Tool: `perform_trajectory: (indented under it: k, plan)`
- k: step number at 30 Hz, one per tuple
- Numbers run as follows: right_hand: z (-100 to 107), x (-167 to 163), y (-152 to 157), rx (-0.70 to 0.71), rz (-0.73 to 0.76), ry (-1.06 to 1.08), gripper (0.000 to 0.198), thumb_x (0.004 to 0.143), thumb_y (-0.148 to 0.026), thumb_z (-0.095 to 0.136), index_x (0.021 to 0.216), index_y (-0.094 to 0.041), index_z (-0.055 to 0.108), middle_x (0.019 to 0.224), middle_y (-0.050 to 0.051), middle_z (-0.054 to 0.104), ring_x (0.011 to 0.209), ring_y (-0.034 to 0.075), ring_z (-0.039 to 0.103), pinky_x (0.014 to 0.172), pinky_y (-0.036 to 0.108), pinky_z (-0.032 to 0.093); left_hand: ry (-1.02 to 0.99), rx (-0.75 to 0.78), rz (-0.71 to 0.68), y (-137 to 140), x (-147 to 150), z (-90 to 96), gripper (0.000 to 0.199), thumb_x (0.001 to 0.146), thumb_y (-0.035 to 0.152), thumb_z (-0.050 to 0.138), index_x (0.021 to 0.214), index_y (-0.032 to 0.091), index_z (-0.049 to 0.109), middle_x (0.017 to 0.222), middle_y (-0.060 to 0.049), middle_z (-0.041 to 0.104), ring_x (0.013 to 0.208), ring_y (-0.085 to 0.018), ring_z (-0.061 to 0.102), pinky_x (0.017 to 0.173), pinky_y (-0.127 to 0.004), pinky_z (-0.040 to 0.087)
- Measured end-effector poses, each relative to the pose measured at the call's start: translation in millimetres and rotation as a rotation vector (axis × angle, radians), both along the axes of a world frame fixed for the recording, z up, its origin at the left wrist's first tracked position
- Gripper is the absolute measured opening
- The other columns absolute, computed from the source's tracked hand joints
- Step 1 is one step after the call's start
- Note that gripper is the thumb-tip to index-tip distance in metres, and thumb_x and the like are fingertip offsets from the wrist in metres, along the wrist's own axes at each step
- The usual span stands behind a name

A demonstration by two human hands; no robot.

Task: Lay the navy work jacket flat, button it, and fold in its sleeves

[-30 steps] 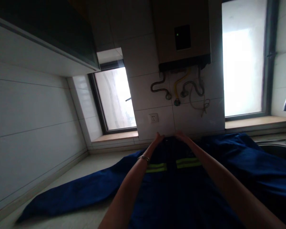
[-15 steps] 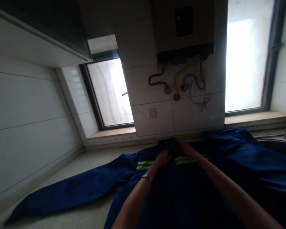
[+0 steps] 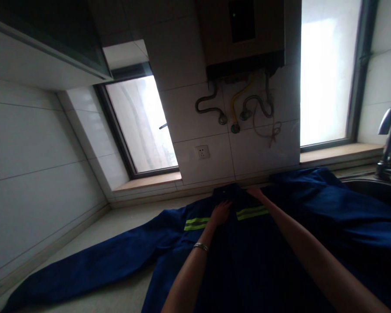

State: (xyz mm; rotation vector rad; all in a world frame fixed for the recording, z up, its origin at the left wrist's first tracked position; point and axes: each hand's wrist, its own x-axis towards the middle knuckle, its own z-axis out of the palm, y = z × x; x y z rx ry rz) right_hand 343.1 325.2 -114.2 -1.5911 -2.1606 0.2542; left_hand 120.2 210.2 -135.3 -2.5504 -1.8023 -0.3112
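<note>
Jacket (image 3: 244, 265) lies spread on the counter (image 3: 130, 284), front up, collar (image 3: 226, 190) toward the wall, one sleeve (image 3: 94, 269) stretched out left. Left hand (image 3: 220, 213) is on the jacket's chest, just below the collar, beside the left stripe (image 3: 197, 224); fingers extended, slightly spread, apparently holding nothing. Right hand (image 3: 256, 193) touches cloth right of the collar, above the right stripe (image 3: 251, 212); fingers too dark to read, can't tell if they pinch.

Change: both hands were up at the collar a second ago; left has since come down onto the chest, right sits just off the collar. Collar now shows between them. Reads as hands working over the jacket's upper front rather than its collar edge.

Beyond the jacket: sink (image 3: 358, 179) and tap (image 3: 389, 126) on its far right, socket (image 3: 202, 151) above the collar, heater (image 3: 241, 52) higher up.
</note>
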Motion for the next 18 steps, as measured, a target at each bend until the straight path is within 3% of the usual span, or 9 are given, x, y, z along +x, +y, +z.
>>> perform_trajectory:
  k: [4, 8, 13, 16, 18]
  plan:
    - [1, -24, 9, 0.015, -0.003, -0.021, 0.039, 0.092, -0.034, 0.042, 0.126, -0.014, 0.047, 0.13, 0.014, 0.046, 0.118, 0.024, 0.044, 0.1, 0.043, 0.033, 0.018, -0.015, 0.009, 0, 1, -1.2, 0.052, 0.088, 0.027, 0.033, 0.14, 0.027, 0.029, 0.146, -0.002, 0.03, 0.134, -0.022, 0.025, 0.108, -0.043, 0.024]
    - [-23, -63, 2, -0.057, 0.04, -0.062, 0.059, 0.09, -0.045, 0.035, 0.136, -0.008, 0.037, 0.142, 0.019, 0.031, 0.132, 0.029, 0.024, 0.106, 0.047, 0.018, 0.017, -0.021, -0.001, 3, 0, -4.9, 0.052, 0.088, 0.028, 0.033, 0.14, 0.028, 0.029, 0.147, -0.001, 0.027, 0.135, -0.022, 0.022, 0.108, -0.044, 0.024]
    - [-45, -86, 1, -0.135, -0.001, -0.085, 0.075, 0.087, -0.06, 0.018, 0.141, -0.009, 0.028, 0.147, 0.018, 0.018, 0.135, 0.033, 0.015, 0.104, 0.057, 0.008, -0.054, -0.007, 0.024, -1, 1, -0.4, 0.051, 0.086, 0.023, 0.036, 0.137, 0.022, 0.035, 0.141, -0.003, 0.038, 0.13, -0.02, 0.032, 0.108, -0.038, 0.026]
    - [-48, -88, 4, -0.139, -0.032, -0.089, 0.079, 0.085, -0.064, 0.015, 0.142, -0.01, 0.027, 0.148, 0.016, 0.016, 0.135, 0.034, 0.013, 0.103, 0.058, 0.005, -0.1, 0.192, 0.215, -9, -3, 1.6, 0.049, 0.086, 0.022, 0.033, 0.134, 0.016, 0.038, 0.141, -0.009, 0.038, 0.131, -0.021, 0.03, 0.11, -0.039, 0.02]
    - [-50, -88, 6, -0.123, -0.049, -0.093, 0.079, 0.085, -0.064, 0.013, 0.142, -0.011, 0.027, 0.149, 0.015, 0.016, 0.134, 0.034, 0.013, 0.104, 0.058, 0.004, -0.08, 0.265, 0.414, -14, -7, -1.2, 0.049, 0.087, 0.027, 0.032, 0.134, 0.016, 0.04, 0.144, -0.012, 0.031, 0.134, -0.029, 0.021, 0.109, -0.051, 0.014]
